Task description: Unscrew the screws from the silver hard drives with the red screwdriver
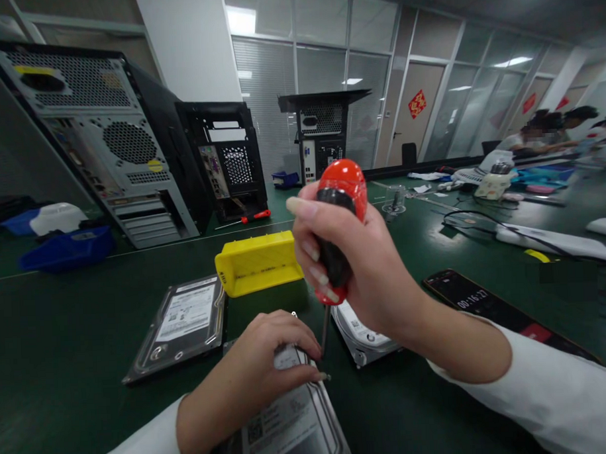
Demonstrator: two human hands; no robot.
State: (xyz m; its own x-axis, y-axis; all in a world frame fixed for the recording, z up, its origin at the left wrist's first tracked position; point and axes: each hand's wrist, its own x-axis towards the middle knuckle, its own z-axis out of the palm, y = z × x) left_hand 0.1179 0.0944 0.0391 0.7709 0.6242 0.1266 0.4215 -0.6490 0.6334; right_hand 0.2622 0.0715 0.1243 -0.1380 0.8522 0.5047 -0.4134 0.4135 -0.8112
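My right hand (354, 258) is closed around the red and black handle of a screwdriver (341, 176), held upright. Its thin shaft points down to the right edge of a hard drive (285, 426) at the bottom of the view; the tip's exact contact is hard to make out. Across the top of that drive lies my left hand (258, 361), fingers curled over it with thumb and fingertips at its right edge, gripping it. A second hard drive (187, 317) lies label up to the left. Another hard drive (363, 331) sits behind the screwdriver, partly hidden by my right hand.
Behind the drives stands a yellow bin (259, 265). Computer cases (131, 140) line the back left, with a red-handled screwdriver (255, 216) near one. Blue bins (68, 250) stand left. A phone (485, 307) showing a timer lies right. People sit far right.
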